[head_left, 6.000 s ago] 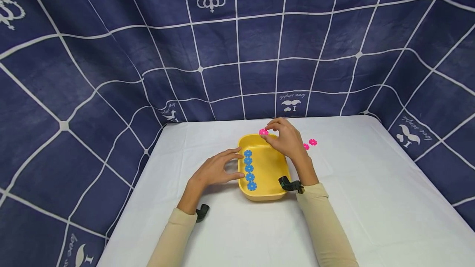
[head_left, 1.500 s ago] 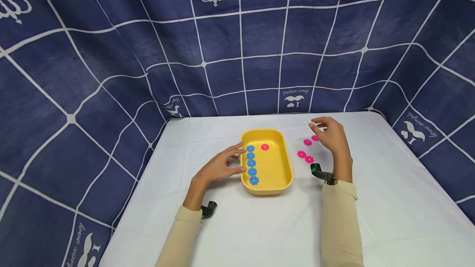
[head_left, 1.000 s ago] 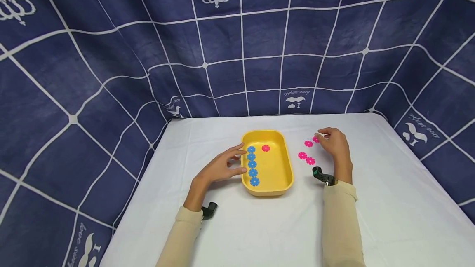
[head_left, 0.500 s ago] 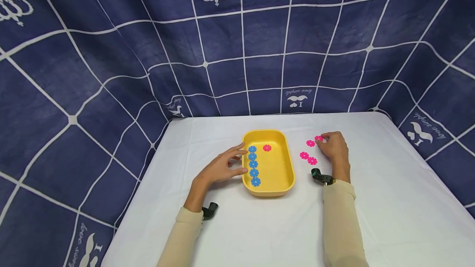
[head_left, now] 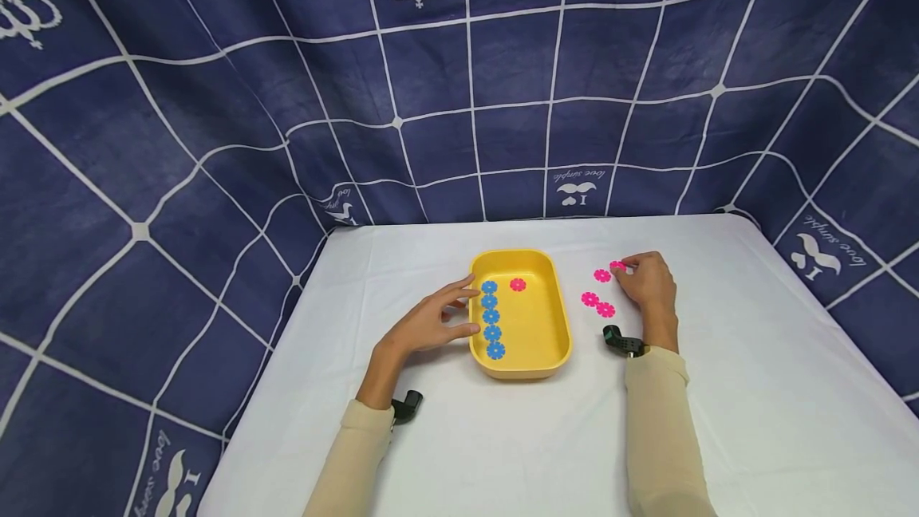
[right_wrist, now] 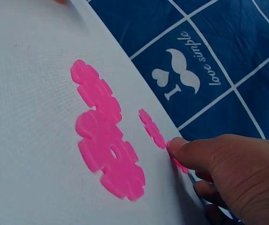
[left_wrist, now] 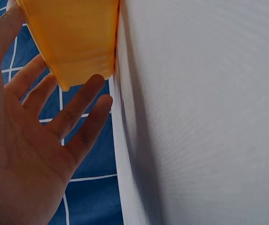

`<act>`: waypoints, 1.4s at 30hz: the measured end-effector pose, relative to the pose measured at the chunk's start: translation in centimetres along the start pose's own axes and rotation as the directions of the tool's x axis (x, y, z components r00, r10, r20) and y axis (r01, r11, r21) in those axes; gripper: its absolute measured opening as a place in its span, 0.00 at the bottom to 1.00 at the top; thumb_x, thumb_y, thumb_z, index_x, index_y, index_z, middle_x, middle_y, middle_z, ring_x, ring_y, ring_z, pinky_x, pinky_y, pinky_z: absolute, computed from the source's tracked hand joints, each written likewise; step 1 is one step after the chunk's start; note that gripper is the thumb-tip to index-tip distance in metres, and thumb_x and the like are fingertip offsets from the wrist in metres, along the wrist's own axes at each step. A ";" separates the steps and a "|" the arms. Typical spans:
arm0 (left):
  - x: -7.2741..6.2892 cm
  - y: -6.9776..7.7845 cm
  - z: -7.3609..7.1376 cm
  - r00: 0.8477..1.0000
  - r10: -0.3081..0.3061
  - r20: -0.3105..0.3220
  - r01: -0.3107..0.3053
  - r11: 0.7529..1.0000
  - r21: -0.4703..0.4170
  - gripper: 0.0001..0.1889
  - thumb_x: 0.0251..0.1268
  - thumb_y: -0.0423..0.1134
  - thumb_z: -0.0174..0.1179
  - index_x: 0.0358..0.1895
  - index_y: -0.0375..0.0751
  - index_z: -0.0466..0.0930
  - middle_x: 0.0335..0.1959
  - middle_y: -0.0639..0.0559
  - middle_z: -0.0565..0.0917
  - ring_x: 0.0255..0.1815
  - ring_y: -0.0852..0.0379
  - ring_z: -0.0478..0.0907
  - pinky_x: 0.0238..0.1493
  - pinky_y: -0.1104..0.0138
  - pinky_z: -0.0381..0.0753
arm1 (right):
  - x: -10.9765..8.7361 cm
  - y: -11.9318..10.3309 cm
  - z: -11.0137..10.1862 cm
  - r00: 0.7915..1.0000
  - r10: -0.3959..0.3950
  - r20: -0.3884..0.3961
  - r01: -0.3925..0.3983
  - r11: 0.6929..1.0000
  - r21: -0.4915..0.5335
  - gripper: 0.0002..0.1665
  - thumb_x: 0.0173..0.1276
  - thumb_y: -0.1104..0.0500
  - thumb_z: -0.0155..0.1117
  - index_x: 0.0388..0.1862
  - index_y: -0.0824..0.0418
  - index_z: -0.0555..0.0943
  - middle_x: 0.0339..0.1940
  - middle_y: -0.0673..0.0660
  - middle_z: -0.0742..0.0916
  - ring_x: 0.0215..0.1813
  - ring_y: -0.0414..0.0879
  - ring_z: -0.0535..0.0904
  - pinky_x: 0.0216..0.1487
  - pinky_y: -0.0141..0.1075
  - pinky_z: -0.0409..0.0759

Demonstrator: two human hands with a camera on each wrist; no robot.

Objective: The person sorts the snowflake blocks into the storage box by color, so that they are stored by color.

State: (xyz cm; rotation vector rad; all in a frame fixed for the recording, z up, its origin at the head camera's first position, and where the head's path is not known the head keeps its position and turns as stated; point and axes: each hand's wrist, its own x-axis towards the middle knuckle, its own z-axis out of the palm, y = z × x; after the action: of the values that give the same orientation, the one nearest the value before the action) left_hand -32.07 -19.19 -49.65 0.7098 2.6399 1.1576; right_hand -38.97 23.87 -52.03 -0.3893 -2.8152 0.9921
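A yellow rectangular tray stands on the table, with several blue flower-shaped plastic discs in a column along its left side. One pink flower disc lies near the tray's far end. My left hand is at the tray's left rim, fingers spread and loosely extended; the left wrist view shows the tray wall beside them. Right of the tray, my right hand pinches the edge of a pink flower disc between thumb and fingers, partly hidden by the thumb.
Three other pink flower discs lie right of the tray: a single disc and an adjoining pair, one disc touching the other. A white cloth covers the table. A dark blue checked curtain rises behind.
Six seconds ago my right hand held a pink disc over the tray's far end; a pink disc now lies there. My right hand has moved right, then down onto another disc. My left hand stays.
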 end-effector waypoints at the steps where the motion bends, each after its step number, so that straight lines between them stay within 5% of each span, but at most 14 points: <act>1: 0.0 0.0 0.0 1.000 0.000 0.000 0.000 1.000 0.000 0.36 0.69 0.55 0.75 0.78 0.54 0.76 0.86 0.70 0.59 0.69 0.55 0.79 0.70 0.54 0.81 | 0.0 0.0 -0.1 1.000 -0.003 0.000 0.003 1.000 0.000 0.25 0.77 0.52 0.68 0.61 0.71 0.86 0.69 0.74 0.77 0.70 0.70 0.73 0.73 0.64 0.72; 12: 0.1 -0.3 0.0 1.000 0.007 0.002 -0.007 1.000 0.006 0.36 0.69 0.56 0.75 0.78 0.55 0.76 0.87 0.67 0.60 0.70 0.55 0.79 0.70 0.55 0.81 | -0.7 -1.8 -2.3 0.993 -0.084 -0.081 0.088 0.995 0.053 0.25 0.77 0.51 0.70 0.61 0.69 0.86 0.68 0.71 0.78 0.62 0.67 0.77 0.64 0.62 0.76; 24: -0.1 0.0 0.1 1.000 -0.010 -0.004 0.010 1.000 0.007 0.35 0.68 0.56 0.75 0.77 0.57 0.77 0.86 0.71 0.60 0.69 0.56 0.79 0.71 0.56 0.80 | -1.9 -4.6 -5.9 0.959 -0.177 -0.221 0.193 0.980 0.056 0.26 0.77 0.51 0.71 0.63 0.69 0.86 0.68 0.70 0.79 0.63 0.67 0.78 0.62 0.64 0.77; 33: -0.2 0.1 0.1 1.000 0.003 -0.002 -0.003 1.000 0.001 0.35 0.69 0.55 0.74 0.77 0.54 0.77 0.86 0.68 0.60 0.69 0.54 0.79 0.71 0.54 0.80 | -2.4 -5.4 -5.8 0.964 -0.177 -0.201 0.197 0.977 0.087 0.26 0.77 0.50 0.72 0.63 0.68 0.86 0.68 0.68 0.80 0.64 0.66 0.77 0.64 0.63 0.75; 42: -0.2 -0.1 0.0 1.000 0.020 -0.001 -0.020 1.000 0.011 0.37 0.69 0.57 0.74 0.78 0.53 0.76 0.87 0.65 0.60 0.69 0.54 0.80 0.70 0.54 0.81 | -2.6 -7.5 -4.6 0.939 -0.308 -0.156 0.325 0.940 0.099 0.23 0.75 0.52 0.74 0.60 0.67 0.88 0.64 0.67 0.82 0.61 0.66 0.80 0.63 0.63 0.81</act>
State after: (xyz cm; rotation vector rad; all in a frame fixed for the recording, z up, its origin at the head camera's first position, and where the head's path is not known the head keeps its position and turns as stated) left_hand -31.93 -19.30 -49.71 0.7395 2.6480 1.1491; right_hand -36.99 20.27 -43.85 0.0136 -2.5654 1.0158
